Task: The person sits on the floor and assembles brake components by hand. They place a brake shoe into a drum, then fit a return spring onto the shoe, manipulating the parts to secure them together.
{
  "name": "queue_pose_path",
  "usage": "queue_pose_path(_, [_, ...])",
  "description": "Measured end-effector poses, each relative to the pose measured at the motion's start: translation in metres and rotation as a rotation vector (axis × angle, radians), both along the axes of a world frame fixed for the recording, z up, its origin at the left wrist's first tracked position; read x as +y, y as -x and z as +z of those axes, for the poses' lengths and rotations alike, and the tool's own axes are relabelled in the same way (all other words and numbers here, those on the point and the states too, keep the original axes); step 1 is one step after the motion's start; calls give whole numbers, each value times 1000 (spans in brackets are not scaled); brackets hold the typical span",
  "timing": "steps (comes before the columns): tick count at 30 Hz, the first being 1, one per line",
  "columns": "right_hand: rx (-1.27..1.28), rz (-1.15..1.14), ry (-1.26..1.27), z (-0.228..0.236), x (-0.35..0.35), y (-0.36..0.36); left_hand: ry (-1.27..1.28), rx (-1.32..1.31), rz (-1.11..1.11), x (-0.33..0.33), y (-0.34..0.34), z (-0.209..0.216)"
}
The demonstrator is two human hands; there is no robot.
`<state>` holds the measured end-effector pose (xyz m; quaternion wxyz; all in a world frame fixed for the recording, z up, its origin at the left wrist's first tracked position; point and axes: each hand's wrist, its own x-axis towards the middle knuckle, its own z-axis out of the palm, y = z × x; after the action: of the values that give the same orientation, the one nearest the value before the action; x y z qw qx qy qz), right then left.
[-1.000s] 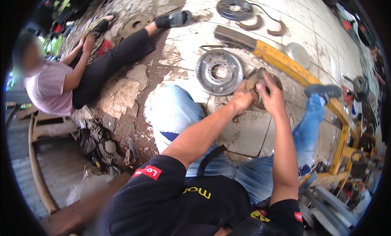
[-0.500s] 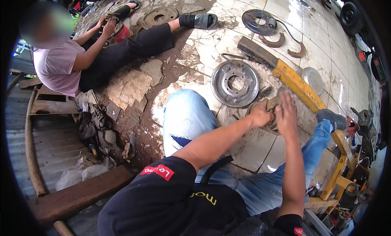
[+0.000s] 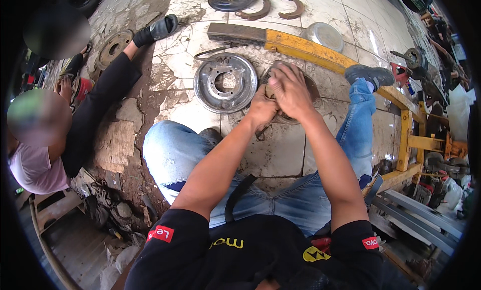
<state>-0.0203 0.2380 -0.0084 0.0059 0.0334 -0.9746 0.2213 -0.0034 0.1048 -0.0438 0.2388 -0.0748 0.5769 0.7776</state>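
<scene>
A round brake backing plate [image 3: 245, 84] lies flat just left of the left hand [image 3: 263, 108], rim close by. That hand curls around a mostly hidden brown part [image 3: 270, 93]; the right hand [image 3: 290, 91] lies over it, fingers extended together. Floor tiles [image 3: 280, 152] leave room between the hands and the jeans [image 3: 280, 202]. Beyond, rightward, a yellow beam [image 3: 306, 49] edges that space.

A dull brownish piece [image 3: 270, 91] is sitting inside the grip, largely hiding behind it, so its full shape is not showing; a round, grimy brown metal part [image 3: 311, 88] is lying beneath, its edge emerging right of the grip.
</scene>
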Motion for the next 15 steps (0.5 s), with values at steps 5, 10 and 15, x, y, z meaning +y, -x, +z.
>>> queue_pose_path(5, [-404, -382, 352, -4, 53, 18, 33, -49, -105, 0, -3, 21])
queue_pose_path(10, [39, 107, 49, 3, -2, -13, -14, 35, -14, 2, 0, 2])
queue_pose_path(15, [-191, -351, 264, -40, 72, 8, 41, -52, -108, 4, 0, 15])
